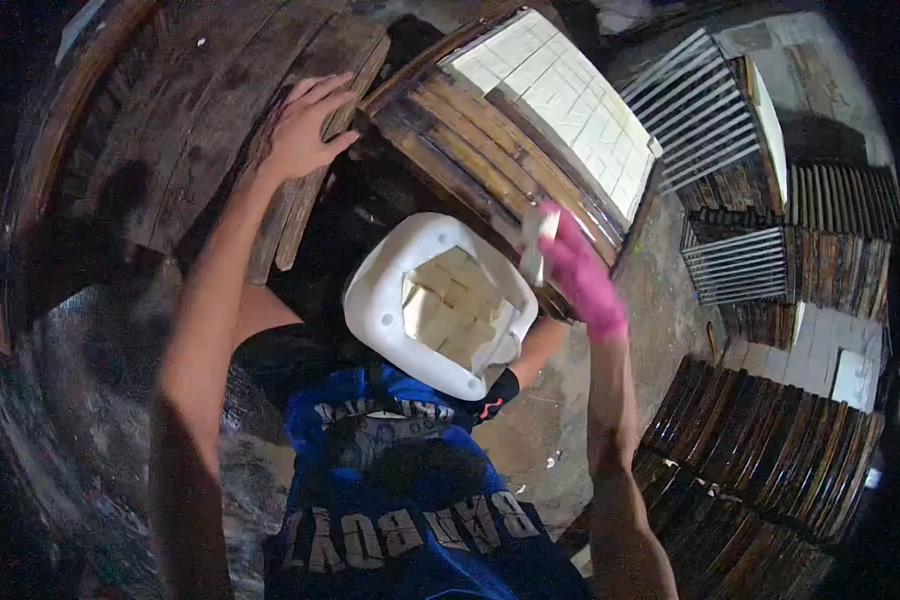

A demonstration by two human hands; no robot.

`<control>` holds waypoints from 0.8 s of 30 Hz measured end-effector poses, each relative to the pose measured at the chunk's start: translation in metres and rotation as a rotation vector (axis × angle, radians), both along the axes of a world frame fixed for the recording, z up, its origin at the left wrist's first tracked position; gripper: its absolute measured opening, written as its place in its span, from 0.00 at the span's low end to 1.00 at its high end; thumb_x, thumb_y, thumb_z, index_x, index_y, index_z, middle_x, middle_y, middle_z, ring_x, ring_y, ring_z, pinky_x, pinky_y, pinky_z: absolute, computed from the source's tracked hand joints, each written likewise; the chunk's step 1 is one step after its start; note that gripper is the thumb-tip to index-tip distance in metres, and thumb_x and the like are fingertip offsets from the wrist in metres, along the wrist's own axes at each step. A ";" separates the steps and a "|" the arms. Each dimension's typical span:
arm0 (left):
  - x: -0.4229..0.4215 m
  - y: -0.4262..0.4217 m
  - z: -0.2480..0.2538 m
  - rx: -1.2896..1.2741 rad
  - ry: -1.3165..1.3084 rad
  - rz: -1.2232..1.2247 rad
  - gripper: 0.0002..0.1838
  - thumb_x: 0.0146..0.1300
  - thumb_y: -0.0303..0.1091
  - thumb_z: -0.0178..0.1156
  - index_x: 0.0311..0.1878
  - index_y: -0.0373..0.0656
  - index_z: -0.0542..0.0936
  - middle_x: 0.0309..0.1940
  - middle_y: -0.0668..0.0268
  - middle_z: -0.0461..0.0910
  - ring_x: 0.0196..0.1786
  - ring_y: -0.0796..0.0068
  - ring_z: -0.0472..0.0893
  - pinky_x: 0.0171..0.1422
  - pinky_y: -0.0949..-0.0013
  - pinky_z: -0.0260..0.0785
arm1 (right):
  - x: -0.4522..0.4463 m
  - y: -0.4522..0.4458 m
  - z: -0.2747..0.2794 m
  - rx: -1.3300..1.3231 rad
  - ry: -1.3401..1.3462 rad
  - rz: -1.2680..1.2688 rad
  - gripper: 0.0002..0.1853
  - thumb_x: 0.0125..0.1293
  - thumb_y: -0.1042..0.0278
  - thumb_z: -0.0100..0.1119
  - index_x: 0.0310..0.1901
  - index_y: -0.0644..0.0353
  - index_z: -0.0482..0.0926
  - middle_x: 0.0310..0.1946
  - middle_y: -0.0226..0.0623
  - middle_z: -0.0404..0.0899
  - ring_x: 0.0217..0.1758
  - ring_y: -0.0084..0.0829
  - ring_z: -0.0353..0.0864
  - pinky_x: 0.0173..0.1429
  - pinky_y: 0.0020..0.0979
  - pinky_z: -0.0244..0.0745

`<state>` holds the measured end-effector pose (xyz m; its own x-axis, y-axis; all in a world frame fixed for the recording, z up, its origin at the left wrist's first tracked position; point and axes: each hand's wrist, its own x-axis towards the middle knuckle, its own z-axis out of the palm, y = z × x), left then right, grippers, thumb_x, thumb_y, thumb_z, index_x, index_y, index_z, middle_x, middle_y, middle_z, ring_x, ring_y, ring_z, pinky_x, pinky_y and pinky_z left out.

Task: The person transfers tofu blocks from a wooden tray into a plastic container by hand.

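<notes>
Inside the white tub (373, 298) pale pieces (457, 300) are lying, while at the tub's upper right the pink-gloved right hand (578, 272) is clamping a blurred pale block (536, 248), up-left of the tub the left hand (308, 130), fingers apart, is resting on dark boards (205, 110), and beyond the tub white blocks (565, 90) are covering part of a wooden rack (485, 140).

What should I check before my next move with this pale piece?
1. Pale piece held in the right hand: ok, though blurred.
2. Both hands gloved: not ok; the left hand is bare.
3. Bare slats on the wooden board beside the white pieces: ok.
4. More pieces inside the white container: ok.
5. Underside of the held piece clean: cannot tell.
</notes>
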<state>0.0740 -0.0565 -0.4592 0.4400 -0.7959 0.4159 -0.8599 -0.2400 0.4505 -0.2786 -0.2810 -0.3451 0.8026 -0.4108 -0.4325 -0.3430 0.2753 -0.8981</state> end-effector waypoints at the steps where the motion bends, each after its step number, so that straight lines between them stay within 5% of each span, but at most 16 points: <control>1: -0.001 -0.001 0.001 -0.004 -0.008 0.005 0.30 0.55 0.39 0.72 0.62 0.45 0.78 0.73 0.66 0.68 0.73 0.56 0.65 0.77 0.55 0.60 | -0.013 0.028 0.001 0.152 -0.027 0.044 0.24 0.72 0.68 0.59 0.67 0.54 0.68 0.52 0.29 0.76 0.55 0.26 0.77 0.58 0.31 0.75; 5: 0.000 -0.001 0.001 -0.033 -0.052 0.006 0.29 0.56 0.39 0.71 0.62 0.46 0.78 0.73 0.68 0.68 0.73 0.57 0.65 0.77 0.55 0.60 | -0.031 0.084 -0.046 0.522 0.202 0.110 0.24 0.74 0.67 0.57 0.70 0.50 0.67 0.54 0.25 0.76 0.55 0.23 0.78 0.56 0.31 0.77; 8: 0.000 -0.001 0.000 -0.034 -0.024 -0.009 0.28 0.57 0.40 0.71 0.62 0.46 0.79 0.73 0.69 0.67 0.73 0.57 0.64 0.78 0.54 0.58 | -0.033 0.075 -0.122 -0.176 0.288 0.309 0.16 0.72 0.70 0.57 0.60 0.53 0.75 0.49 0.30 0.78 0.49 0.29 0.79 0.51 0.33 0.76; 12: 0.003 -0.002 -0.003 -0.039 -0.020 -0.016 0.27 0.57 0.39 0.72 0.60 0.43 0.80 0.73 0.66 0.68 0.73 0.57 0.64 0.77 0.56 0.60 | -0.069 0.045 -0.252 -0.524 0.198 0.206 0.10 0.66 0.72 0.60 0.49 0.57 0.78 0.43 0.38 0.78 0.48 0.38 0.77 0.53 0.36 0.73; 14: -0.002 -0.001 0.000 -0.036 -0.016 0.008 0.27 0.57 0.39 0.72 0.60 0.43 0.81 0.72 0.66 0.68 0.73 0.57 0.64 0.77 0.56 0.60 | -0.063 0.041 -0.248 -0.753 0.248 0.195 0.10 0.63 0.73 0.62 0.46 0.58 0.78 0.41 0.41 0.77 0.49 0.42 0.76 0.55 0.37 0.71; 17: -0.003 -0.001 -0.002 -0.045 -0.003 0.025 0.26 0.57 0.39 0.71 0.59 0.42 0.81 0.72 0.66 0.69 0.73 0.57 0.65 0.77 0.56 0.60 | -0.038 0.046 -0.188 -0.777 -0.028 0.641 0.15 0.58 0.76 0.61 0.48 0.61 0.78 0.46 0.44 0.79 0.51 0.44 0.76 0.57 0.40 0.71; 19: 0.000 -0.001 -0.005 -0.054 -0.003 0.019 0.26 0.57 0.39 0.71 0.59 0.42 0.81 0.72 0.66 0.69 0.73 0.58 0.65 0.77 0.56 0.60 | -0.029 0.068 -0.153 -1.249 -0.062 0.412 0.12 0.57 0.78 0.58 0.44 0.62 0.78 0.43 0.46 0.81 0.47 0.46 0.79 0.51 0.41 0.74; 24: 0.000 -0.002 0.000 -0.050 -0.010 -0.004 0.26 0.57 0.38 0.71 0.60 0.43 0.80 0.72 0.66 0.69 0.72 0.58 0.66 0.77 0.56 0.60 | -0.067 0.075 -0.217 -1.291 0.182 0.374 0.04 0.61 0.73 0.56 0.37 0.60 0.78 0.32 0.43 0.78 0.35 0.41 0.77 0.40 0.42 0.73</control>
<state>0.0744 -0.0580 -0.4596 0.4325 -0.7755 0.4599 -0.8655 -0.2141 0.4529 -0.3461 -0.2060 -0.5620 0.9279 -0.3724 -0.0187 -0.3515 -0.8567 -0.3775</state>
